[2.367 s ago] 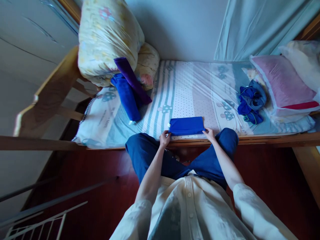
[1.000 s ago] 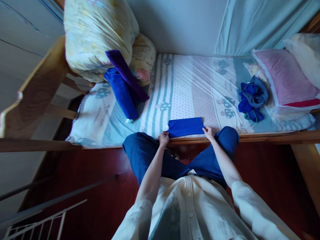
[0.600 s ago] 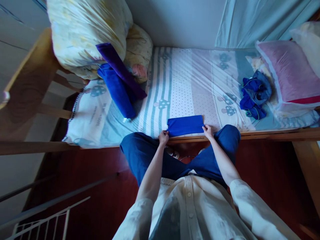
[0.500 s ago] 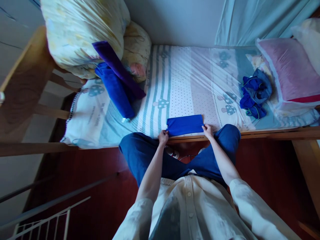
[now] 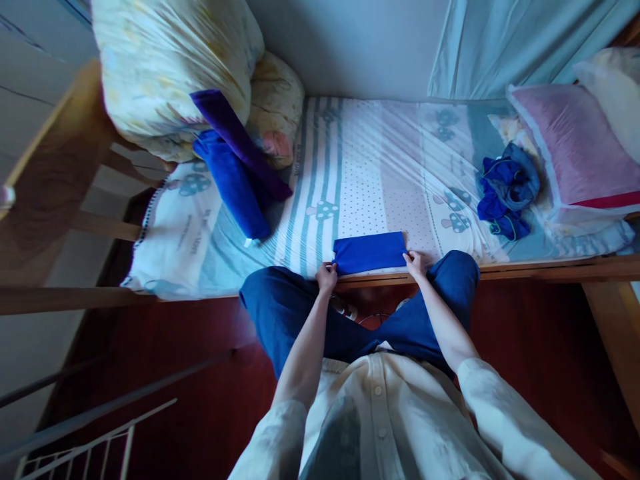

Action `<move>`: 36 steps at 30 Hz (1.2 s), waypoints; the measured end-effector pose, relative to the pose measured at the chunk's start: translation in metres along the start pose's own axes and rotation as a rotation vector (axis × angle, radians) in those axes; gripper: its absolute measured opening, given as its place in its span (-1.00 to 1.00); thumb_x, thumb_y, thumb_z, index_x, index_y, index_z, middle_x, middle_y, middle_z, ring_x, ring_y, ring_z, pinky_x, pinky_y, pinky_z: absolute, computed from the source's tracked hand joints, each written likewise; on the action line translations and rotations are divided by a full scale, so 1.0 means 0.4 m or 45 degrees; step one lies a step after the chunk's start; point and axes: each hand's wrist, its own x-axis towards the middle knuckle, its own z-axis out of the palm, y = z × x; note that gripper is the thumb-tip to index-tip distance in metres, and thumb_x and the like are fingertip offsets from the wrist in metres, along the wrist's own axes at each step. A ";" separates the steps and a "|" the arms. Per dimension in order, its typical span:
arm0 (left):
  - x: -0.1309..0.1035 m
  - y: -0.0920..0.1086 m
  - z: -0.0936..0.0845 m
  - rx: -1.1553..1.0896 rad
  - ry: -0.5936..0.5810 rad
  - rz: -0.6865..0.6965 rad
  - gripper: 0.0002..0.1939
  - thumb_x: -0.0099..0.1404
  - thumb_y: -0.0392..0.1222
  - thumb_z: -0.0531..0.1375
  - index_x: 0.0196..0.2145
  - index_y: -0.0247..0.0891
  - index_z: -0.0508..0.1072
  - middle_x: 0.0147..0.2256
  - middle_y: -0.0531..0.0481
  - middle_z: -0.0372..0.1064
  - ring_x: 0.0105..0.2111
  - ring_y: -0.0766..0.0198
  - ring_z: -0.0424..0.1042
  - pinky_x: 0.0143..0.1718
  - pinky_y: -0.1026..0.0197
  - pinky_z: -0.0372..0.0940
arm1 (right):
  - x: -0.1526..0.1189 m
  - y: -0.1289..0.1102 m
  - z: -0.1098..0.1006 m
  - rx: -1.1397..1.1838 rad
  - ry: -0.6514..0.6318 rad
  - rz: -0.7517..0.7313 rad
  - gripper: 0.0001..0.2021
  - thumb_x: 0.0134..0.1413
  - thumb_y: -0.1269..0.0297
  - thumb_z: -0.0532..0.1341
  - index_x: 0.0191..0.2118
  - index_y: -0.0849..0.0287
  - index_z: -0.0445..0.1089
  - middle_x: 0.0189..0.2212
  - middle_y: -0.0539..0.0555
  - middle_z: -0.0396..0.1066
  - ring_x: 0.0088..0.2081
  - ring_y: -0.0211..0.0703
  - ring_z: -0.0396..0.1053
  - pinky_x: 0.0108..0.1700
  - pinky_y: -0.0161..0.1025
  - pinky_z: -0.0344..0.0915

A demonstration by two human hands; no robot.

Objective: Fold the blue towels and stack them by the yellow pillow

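A blue folded cloth (image 5: pixel 370 253) lies flat as a long rectangle at the front edge of the bed, with a small white tag at its left end. My left hand (image 5: pixel 327 275) pinches its near left corner. At the near right corner, my right hand (image 5: pixel 415 264) grips the cloth between thumb and fingers. Further left on the bed rest a rolled or folded blue cloth (image 5: pixel 235 187) and a purple one (image 5: pixel 245 143) lying across it. To the right sits a crumpled heap of blue and grey cloth (image 5: pixel 507 190).
A patterned sheet (image 5: pixel 370 173) covers the bed. Large yellowish bundles (image 5: pixel 175 67) stand at the left end, beside a wooden bed frame (image 5: pixel 60 167). A pink pillow (image 5: pixel 575 143) lies at the right. A white metal rack (image 5: pixel 100 447) stands at lower left.
The view has shifted slightly. Both hands keep hold of the blue cloth's near corners, and the cloth looks practically the same.
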 end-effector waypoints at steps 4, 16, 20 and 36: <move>-0.027 0.022 -0.016 0.029 0.074 -0.031 -0.63 0.38 -0.15 0.09 0.07 -0.38 0.38 -0.16 -0.27 0.54 -0.15 0.05 0.54 0.00 0.05 0.38 | -0.015 -0.014 -0.004 -0.020 0.085 0.002 -0.73 0.19 0.15 0.20 -0.16 0.25 0.48 -0.22 0.24 0.58 -0.18 0.02 0.50 -0.02 -0.07 0.42; -0.129 0.049 0.029 0.545 -0.074 0.680 -0.31 0.32 -0.23 0.03 0.38 -0.49 0.13 0.37 -0.41 0.08 0.42 -0.10 -0.02 0.42 -0.19 -0.09 | -0.133 -0.106 0.019 -0.648 -0.160 -0.640 -0.50 0.26 0.32 0.12 0.29 0.22 0.32 0.31 0.27 0.27 0.34 0.11 0.17 0.35 0.08 0.10; -0.101 0.021 0.032 0.630 -0.094 0.609 -0.29 0.31 -0.31 -0.01 0.38 -0.58 0.10 0.36 -0.48 0.07 0.43 -0.09 -0.04 0.42 -0.19 -0.12 | -0.128 -0.086 0.024 -0.733 -0.174 -0.619 -0.42 0.20 0.52 0.06 0.34 0.28 0.24 0.33 0.29 0.25 0.38 0.04 0.13 0.38 0.08 0.07; -0.007 0.023 0.019 0.636 -0.225 0.590 -0.39 0.34 -0.48 -0.12 0.29 -0.46 0.30 0.30 -0.47 0.19 0.31 -0.07 0.22 0.32 -0.15 0.09 | -0.004 -0.085 0.061 -0.822 -0.260 -0.509 -0.48 0.21 0.59 0.03 0.23 0.20 0.40 0.18 0.28 0.43 0.25 0.08 0.32 0.30 0.06 0.15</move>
